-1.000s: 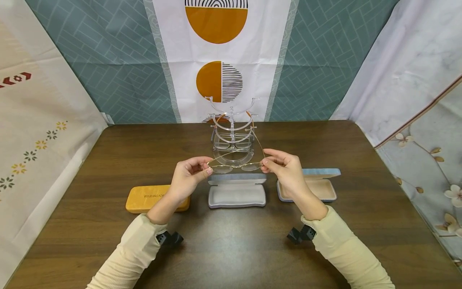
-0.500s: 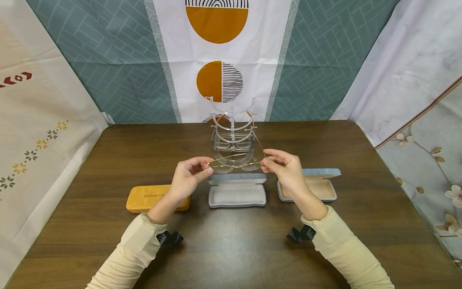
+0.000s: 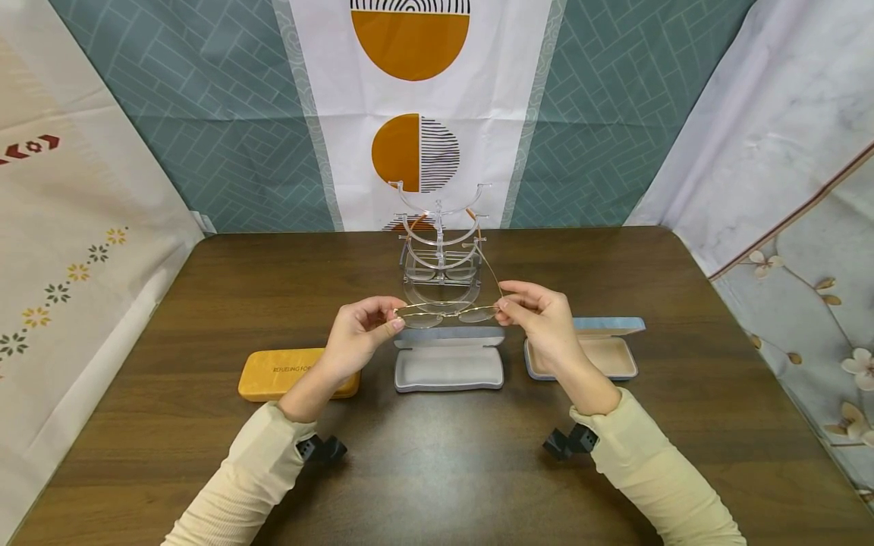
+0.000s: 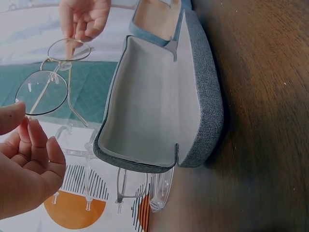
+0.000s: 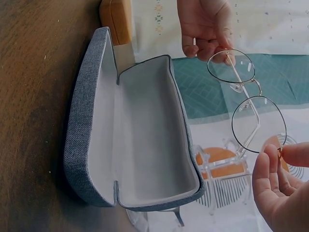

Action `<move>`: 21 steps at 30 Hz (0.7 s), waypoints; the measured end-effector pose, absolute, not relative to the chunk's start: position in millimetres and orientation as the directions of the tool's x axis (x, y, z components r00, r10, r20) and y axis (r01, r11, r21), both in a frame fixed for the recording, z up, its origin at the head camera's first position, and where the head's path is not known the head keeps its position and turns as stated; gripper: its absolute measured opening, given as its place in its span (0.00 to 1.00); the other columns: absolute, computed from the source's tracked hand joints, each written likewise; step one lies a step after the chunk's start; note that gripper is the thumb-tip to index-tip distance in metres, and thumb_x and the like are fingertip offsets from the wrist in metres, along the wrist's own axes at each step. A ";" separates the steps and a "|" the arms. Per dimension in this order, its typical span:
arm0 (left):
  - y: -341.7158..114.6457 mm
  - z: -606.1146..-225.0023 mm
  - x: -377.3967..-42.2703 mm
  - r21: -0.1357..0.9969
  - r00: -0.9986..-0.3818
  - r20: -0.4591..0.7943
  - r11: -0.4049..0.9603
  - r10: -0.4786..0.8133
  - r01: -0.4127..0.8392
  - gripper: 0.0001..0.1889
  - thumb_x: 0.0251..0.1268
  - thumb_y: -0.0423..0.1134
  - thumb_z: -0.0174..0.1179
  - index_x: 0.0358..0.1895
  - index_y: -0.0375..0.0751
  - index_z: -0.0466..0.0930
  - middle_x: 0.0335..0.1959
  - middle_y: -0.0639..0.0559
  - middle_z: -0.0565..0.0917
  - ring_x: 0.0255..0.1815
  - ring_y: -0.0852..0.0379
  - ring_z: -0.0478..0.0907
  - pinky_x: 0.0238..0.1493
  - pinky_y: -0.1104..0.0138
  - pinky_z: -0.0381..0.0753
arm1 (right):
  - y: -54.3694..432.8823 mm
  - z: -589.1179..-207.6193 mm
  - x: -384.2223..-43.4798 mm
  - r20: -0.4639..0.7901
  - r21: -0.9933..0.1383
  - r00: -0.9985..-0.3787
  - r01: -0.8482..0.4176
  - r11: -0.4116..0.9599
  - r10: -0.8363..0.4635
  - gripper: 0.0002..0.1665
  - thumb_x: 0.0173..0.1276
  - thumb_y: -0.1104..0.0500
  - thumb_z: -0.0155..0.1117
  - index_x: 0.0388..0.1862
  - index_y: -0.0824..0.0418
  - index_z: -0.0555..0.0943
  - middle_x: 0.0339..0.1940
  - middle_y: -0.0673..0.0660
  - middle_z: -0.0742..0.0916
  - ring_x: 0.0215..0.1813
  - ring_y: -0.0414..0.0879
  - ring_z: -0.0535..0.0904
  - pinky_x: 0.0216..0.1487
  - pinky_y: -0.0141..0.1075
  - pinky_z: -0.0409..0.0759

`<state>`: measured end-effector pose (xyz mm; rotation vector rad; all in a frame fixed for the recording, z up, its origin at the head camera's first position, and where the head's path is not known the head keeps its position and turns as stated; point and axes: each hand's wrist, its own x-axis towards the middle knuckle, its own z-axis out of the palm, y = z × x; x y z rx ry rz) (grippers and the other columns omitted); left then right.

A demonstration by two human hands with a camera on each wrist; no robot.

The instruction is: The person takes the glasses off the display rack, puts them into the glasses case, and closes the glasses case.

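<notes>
Thin gold wire-rimmed eyeglasses [image 3: 421,321] hang level over the open middle case, lenses toward me. My left hand [image 3: 359,326] pinches the frame's left end between thumb and fingers; its temple lies folded in behind the lenses. At the other end, my right hand [image 3: 542,322] pinches the corner, and that temple still points away toward the stand. Below them, a grey-lined eyeglass case [image 3: 448,369] stands with its lid up. Both wrist views show its blue-grey fabric outside and bare lining. In the right wrist view the round lenses [image 5: 259,124] are plain to see.
Behind the eyeglasses rises a clear tiered display stand [image 3: 439,244] bearing other glasses. A closed yellow case [image 3: 262,377] lies left, partly behind my left forearm. On the right, a blue case [image 3: 610,355] with beige lining stands open, partly covered by my right hand.
The left temple of the eyeglasses has swung inward, from angled out behind the frame to nearly flat along it. Both hands have stayed almost in place.
</notes>
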<state>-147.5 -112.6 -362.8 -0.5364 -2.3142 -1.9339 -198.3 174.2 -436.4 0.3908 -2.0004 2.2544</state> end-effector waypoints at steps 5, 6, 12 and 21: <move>-112.2 -362.2 -147.2 0.936 -0.933 0.285 0.147 0.218 0.320 0.09 0.54 0.22 0.60 0.40 0.23 0.78 0.24 0.47 0.72 0.24 0.61 0.68 0.24 0.75 0.68 | 169.7 -421.0 -189.1 0.256 -0.957 -0.961 -0.235 -0.171 -0.109 0.18 0.60 0.64 0.64 0.50 0.69 0.78 0.32 0.63 0.85 0.30 0.49 0.82 0.34 0.38 0.81; -112.3 -362.2 -147.1 0.936 -0.934 0.284 0.147 0.216 0.319 0.09 0.54 0.22 0.60 0.40 0.23 0.78 0.24 0.47 0.72 0.24 0.61 0.68 0.24 0.75 0.68 | 166.3 -410.0 -182.5 0.245 -0.961 -0.964 -0.226 -0.162 -0.106 0.18 0.61 0.65 0.63 0.50 0.71 0.77 0.31 0.61 0.85 0.29 0.47 0.82 0.34 0.37 0.81; -113.1 -364.3 -148.0 0.934 -0.937 0.288 0.160 0.196 0.320 0.09 0.54 0.23 0.60 0.40 0.23 0.78 0.24 0.46 0.71 0.24 0.60 0.68 0.25 0.75 0.68 | 148.4 -352.2 -147.5 0.156 -0.982 -0.984 -0.146 -0.121 -0.085 0.20 0.61 0.73 0.57 0.52 0.80 0.71 0.28 0.50 0.85 0.28 0.40 0.81 0.34 0.31 0.80; -113.5 -364.6 -148.3 0.934 -0.942 0.289 0.165 0.173 0.317 0.09 0.54 0.23 0.60 0.40 0.23 0.78 0.24 0.45 0.71 0.25 0.59 0.68 0.26 0.74 0.68 | 146.4 -348.5 -144.7 0.090 -0.986 -0.992 -0.076 -0.148 -0.088 0.24 0.58 0.79 0.55 0.55 0.81 0.68 0.30 0.48 0.85 0.34 0.41 0.81 0.37 0.29 0.79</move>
